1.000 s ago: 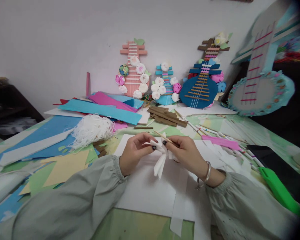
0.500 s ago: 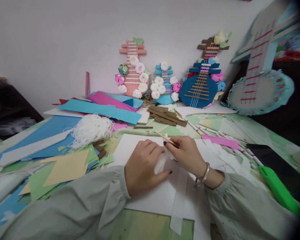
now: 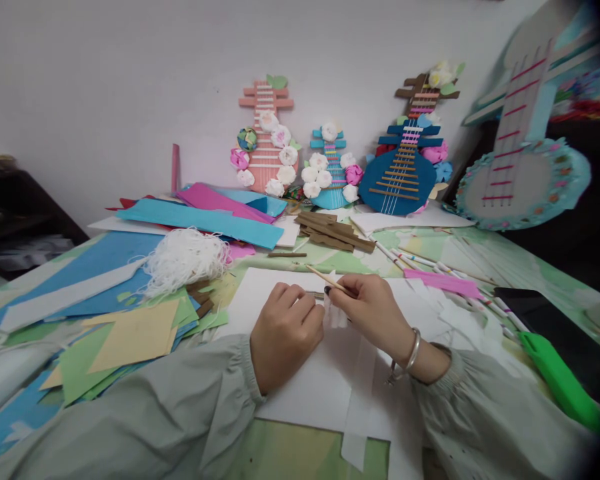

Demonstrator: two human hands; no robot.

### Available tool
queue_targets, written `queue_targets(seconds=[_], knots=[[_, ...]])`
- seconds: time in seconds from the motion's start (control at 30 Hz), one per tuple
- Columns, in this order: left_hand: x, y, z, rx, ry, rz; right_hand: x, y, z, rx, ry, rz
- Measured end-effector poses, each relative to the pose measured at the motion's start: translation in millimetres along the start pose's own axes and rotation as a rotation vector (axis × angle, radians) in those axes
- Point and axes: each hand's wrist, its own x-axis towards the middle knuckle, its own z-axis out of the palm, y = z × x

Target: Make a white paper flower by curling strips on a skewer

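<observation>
My right hand (image 3: 373, 307) pinches a thin wooden stick (image 3: 323, 275), which slants up to the left from the fingertips. Below that stick, a crinkled strip of white paper (image 3: 336, 313) hangs by the same fingers. My left hand (image 3: 290, 333) is closed just to the left, its fingers curled in; what they hold, if anything, is hidden. A short, dark, stick-like piece (image 3: 316, 295) shows between the two hands. Both hands are over a white board (image 3: 300, 407), and a long white paper strip (image 3: 357, 407) hangs over its near edge.
Left of the board lie a tangle of white string (image 3: 185, 260) and coloured paper sheets (image 3: 135, 333). Brown strips (image 3: 335, 230) lie behind. Right are paper scraps, a black phone (image 3: 555, 333) and a green object (image 3: 560, 380). Decorated paper lutes (image 3: 397, 177) stand along the wall.
My left hand has drawn its thumb and fingers in, from spread over the white paper to curled closed. The right hand still holds the stick, nearly in the same place.
</observation>
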Motion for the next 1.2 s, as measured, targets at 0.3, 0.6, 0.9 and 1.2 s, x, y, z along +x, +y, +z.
queue_targets(seconds=[0.3,0.6,0.9,1.2], knots=[[0,1,2.2,-0.254,-0.031,-0.119,-3,-3,5,-0.042,-0.003,-0.043],[9,-6,5.8,-1.164,-0.179,-0.885,-1,-1,4,-0.044,0.018,-0.027],[6,-16,13.7,-1.476,-0.061,-1.154,-1,3,4,0.098,-0.081,-0.059],[5,-18,14.1,-1.675,-0.075,-1.151,4,10,6,0.337,-0.144,0.016]])
